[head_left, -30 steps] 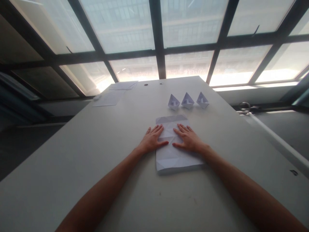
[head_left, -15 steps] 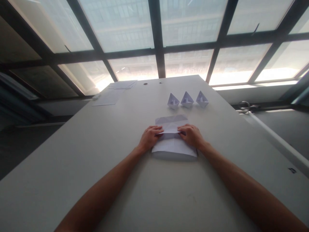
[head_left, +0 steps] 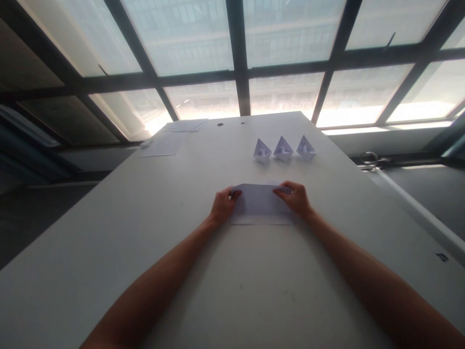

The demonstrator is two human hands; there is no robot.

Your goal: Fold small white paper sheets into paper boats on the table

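Note:
A folded sheet of white paper [head_left: 259, 203] is held between my hands, its upper edge raised and its lower edge near the table surface. My left hand [head_left: 224, 203] pinches the upper left corner, thumb in front. At the upper right corner my right hand [head_left: 295, 196] grips the sheet the same way, thumb on the near face. Beyond the hands stand three folded paper boats: a left one [head_left: 262, 151], a middle one [head_left: 283, 149] and a right one [head_left: 306, 149]. The far side of the sheet is mostly hidden.
White sheets of paper [head_left: 165, 144] lie at the far left of the white table [head_left: 145, 232]. Two small dark round spots are near its far edge. Past the right edge are a white rail [head_left: 417, 203] and a metal ring-shaped object [head_left: 369, 157]. Windows rise behind.
The folded paper has tipped up, so a plain face now turns toward me and its creased flaps are out of sight. Both hands have shifted from pressing flaps to pinching the upper corners.

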